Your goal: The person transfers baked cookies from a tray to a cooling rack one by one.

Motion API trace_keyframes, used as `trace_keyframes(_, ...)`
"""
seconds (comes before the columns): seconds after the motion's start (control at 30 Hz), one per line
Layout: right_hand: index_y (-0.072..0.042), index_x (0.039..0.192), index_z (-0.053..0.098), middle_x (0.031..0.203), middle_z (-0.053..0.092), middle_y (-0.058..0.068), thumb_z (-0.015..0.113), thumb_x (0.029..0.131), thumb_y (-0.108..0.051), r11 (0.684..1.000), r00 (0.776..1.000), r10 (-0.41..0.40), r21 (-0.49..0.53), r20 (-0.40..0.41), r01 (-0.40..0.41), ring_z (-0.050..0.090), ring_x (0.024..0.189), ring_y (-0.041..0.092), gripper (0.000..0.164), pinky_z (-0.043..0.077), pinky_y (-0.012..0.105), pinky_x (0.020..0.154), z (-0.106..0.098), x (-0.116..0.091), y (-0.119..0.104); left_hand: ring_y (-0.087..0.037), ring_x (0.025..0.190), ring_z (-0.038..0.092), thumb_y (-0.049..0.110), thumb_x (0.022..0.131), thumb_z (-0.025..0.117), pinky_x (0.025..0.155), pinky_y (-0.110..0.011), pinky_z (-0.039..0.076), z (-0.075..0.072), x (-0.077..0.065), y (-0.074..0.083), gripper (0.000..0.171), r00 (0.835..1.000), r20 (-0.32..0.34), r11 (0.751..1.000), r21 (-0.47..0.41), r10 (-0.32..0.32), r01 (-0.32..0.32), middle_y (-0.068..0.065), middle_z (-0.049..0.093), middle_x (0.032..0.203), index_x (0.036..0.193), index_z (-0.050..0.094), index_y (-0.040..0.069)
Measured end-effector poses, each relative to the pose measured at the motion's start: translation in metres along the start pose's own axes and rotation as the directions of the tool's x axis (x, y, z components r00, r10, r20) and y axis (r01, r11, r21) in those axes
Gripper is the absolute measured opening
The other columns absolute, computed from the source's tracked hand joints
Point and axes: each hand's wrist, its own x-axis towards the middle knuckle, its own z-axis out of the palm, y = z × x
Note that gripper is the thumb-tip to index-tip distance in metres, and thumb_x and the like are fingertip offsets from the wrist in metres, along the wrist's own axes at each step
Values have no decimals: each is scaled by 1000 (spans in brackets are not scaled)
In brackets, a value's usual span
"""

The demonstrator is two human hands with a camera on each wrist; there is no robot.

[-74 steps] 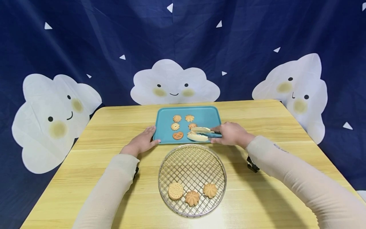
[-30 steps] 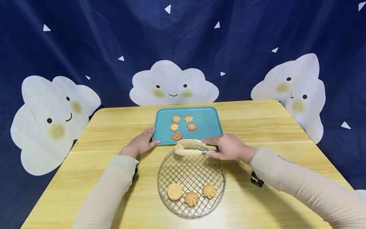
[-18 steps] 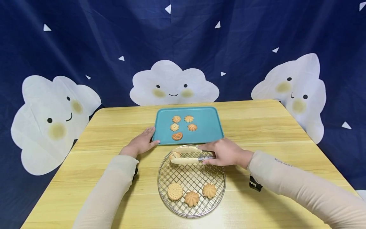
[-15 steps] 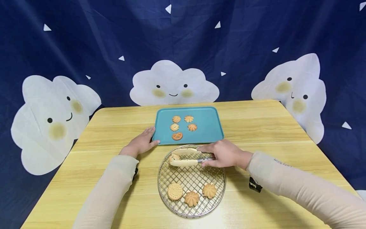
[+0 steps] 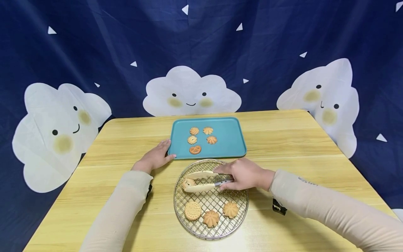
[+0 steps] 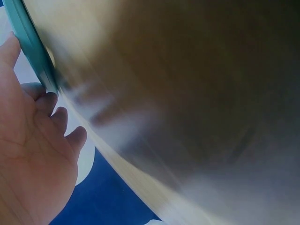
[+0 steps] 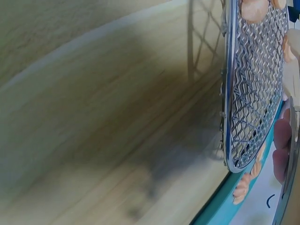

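1. Head view: the right hand, right of center, was clamped on the tongs. The left hand lay with its fingers extended against the left edge of the blue tray, thumb at the lower left corner. The two hands were well apart.

2. Location of workpiece: one cookie sat between the tong tips, over the upper left part of the round wire rack, at the lower center of the frame. Contact between this cookie and the mesh could not be confirmed.

3. Step in hand (judged): placement of the held cookie on the rack. Three pieces lay along the rack's lower part: a round biscuit at left, a fluted cookie at center and a second fluted cookie at right. The tray carried a pretzel cookie and four small cookies.

4. Next move (judged): the position called for seating the cookie flat on bare mesh, apart from the round biscuit just below it in the frame, then spreading the tong arms to release it. Early release risked a tilted landing.

5. Orientation: the long axis of the tongs ran nearly across the frame, tips toward the left and slightly lower than the handle end. The held cookie, roughly round and partly covered, showed no clear long axis; its tilt could not be told.
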Motion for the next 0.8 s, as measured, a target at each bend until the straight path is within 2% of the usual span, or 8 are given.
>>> trace_keyframes(0.13, -5, 123, 64, 115, 67, 7, 70, 83, -46, 1000, 1000, -26, -2, 3, 26, 64, 68, 4, 57, 54, 32, 83, 1, 0, -1, -35, 143, 8, 48, 99, 43, 113, -51, 16, 0, 0, 0, 79, 1000, 1, 1000, 0, -3, 3, -16, 9, 157, 152, 10, 0)
trace_keyframes(0.27, -5, 122, 64, 114, 67, 6, 68, 84, -48, 999, 999, -51, -18, 8, 51, 62, 64, 2, 57, 55, 29, 81, 1, 1, -2, -35, 143, 8, 48, 99, 43, 113, -51, 15, 0, 0, 0, 78, 1000, 0, 1000, -2, -2, 2, -17, 9, 157, 152, 11, 0)
trace_keyframes(0.5, -7, 123, 64, 117, 66, 5, 68, 84, -49, 996, 997, -69, -55, 21, 70, 69, 88, 14, 58, 55, 30, 80, 1, 1, -5, -35, 143, 8, 48, 99, 43, 113, -51, 16, -1, -1, 1, 78, 1000, 2, 1000, -1, -4, 4, -17, 9, 157, 152, 11, 0)
trace_keyframes(0.8, -6, 125, 63, 117, 66, 6, 68, 84, -49, 996, 997, -63, -55, 37, 65, 68, 94, 17, 60, 55, 31, 80, -1, 2, -6, -35, 143, 8, 47, 99, 43, 113, -51, 15, -2, -1, 2, 78, 1000, 5, 1000, -3, -4, 4, -17, 9, 157, 151, 11, 0)
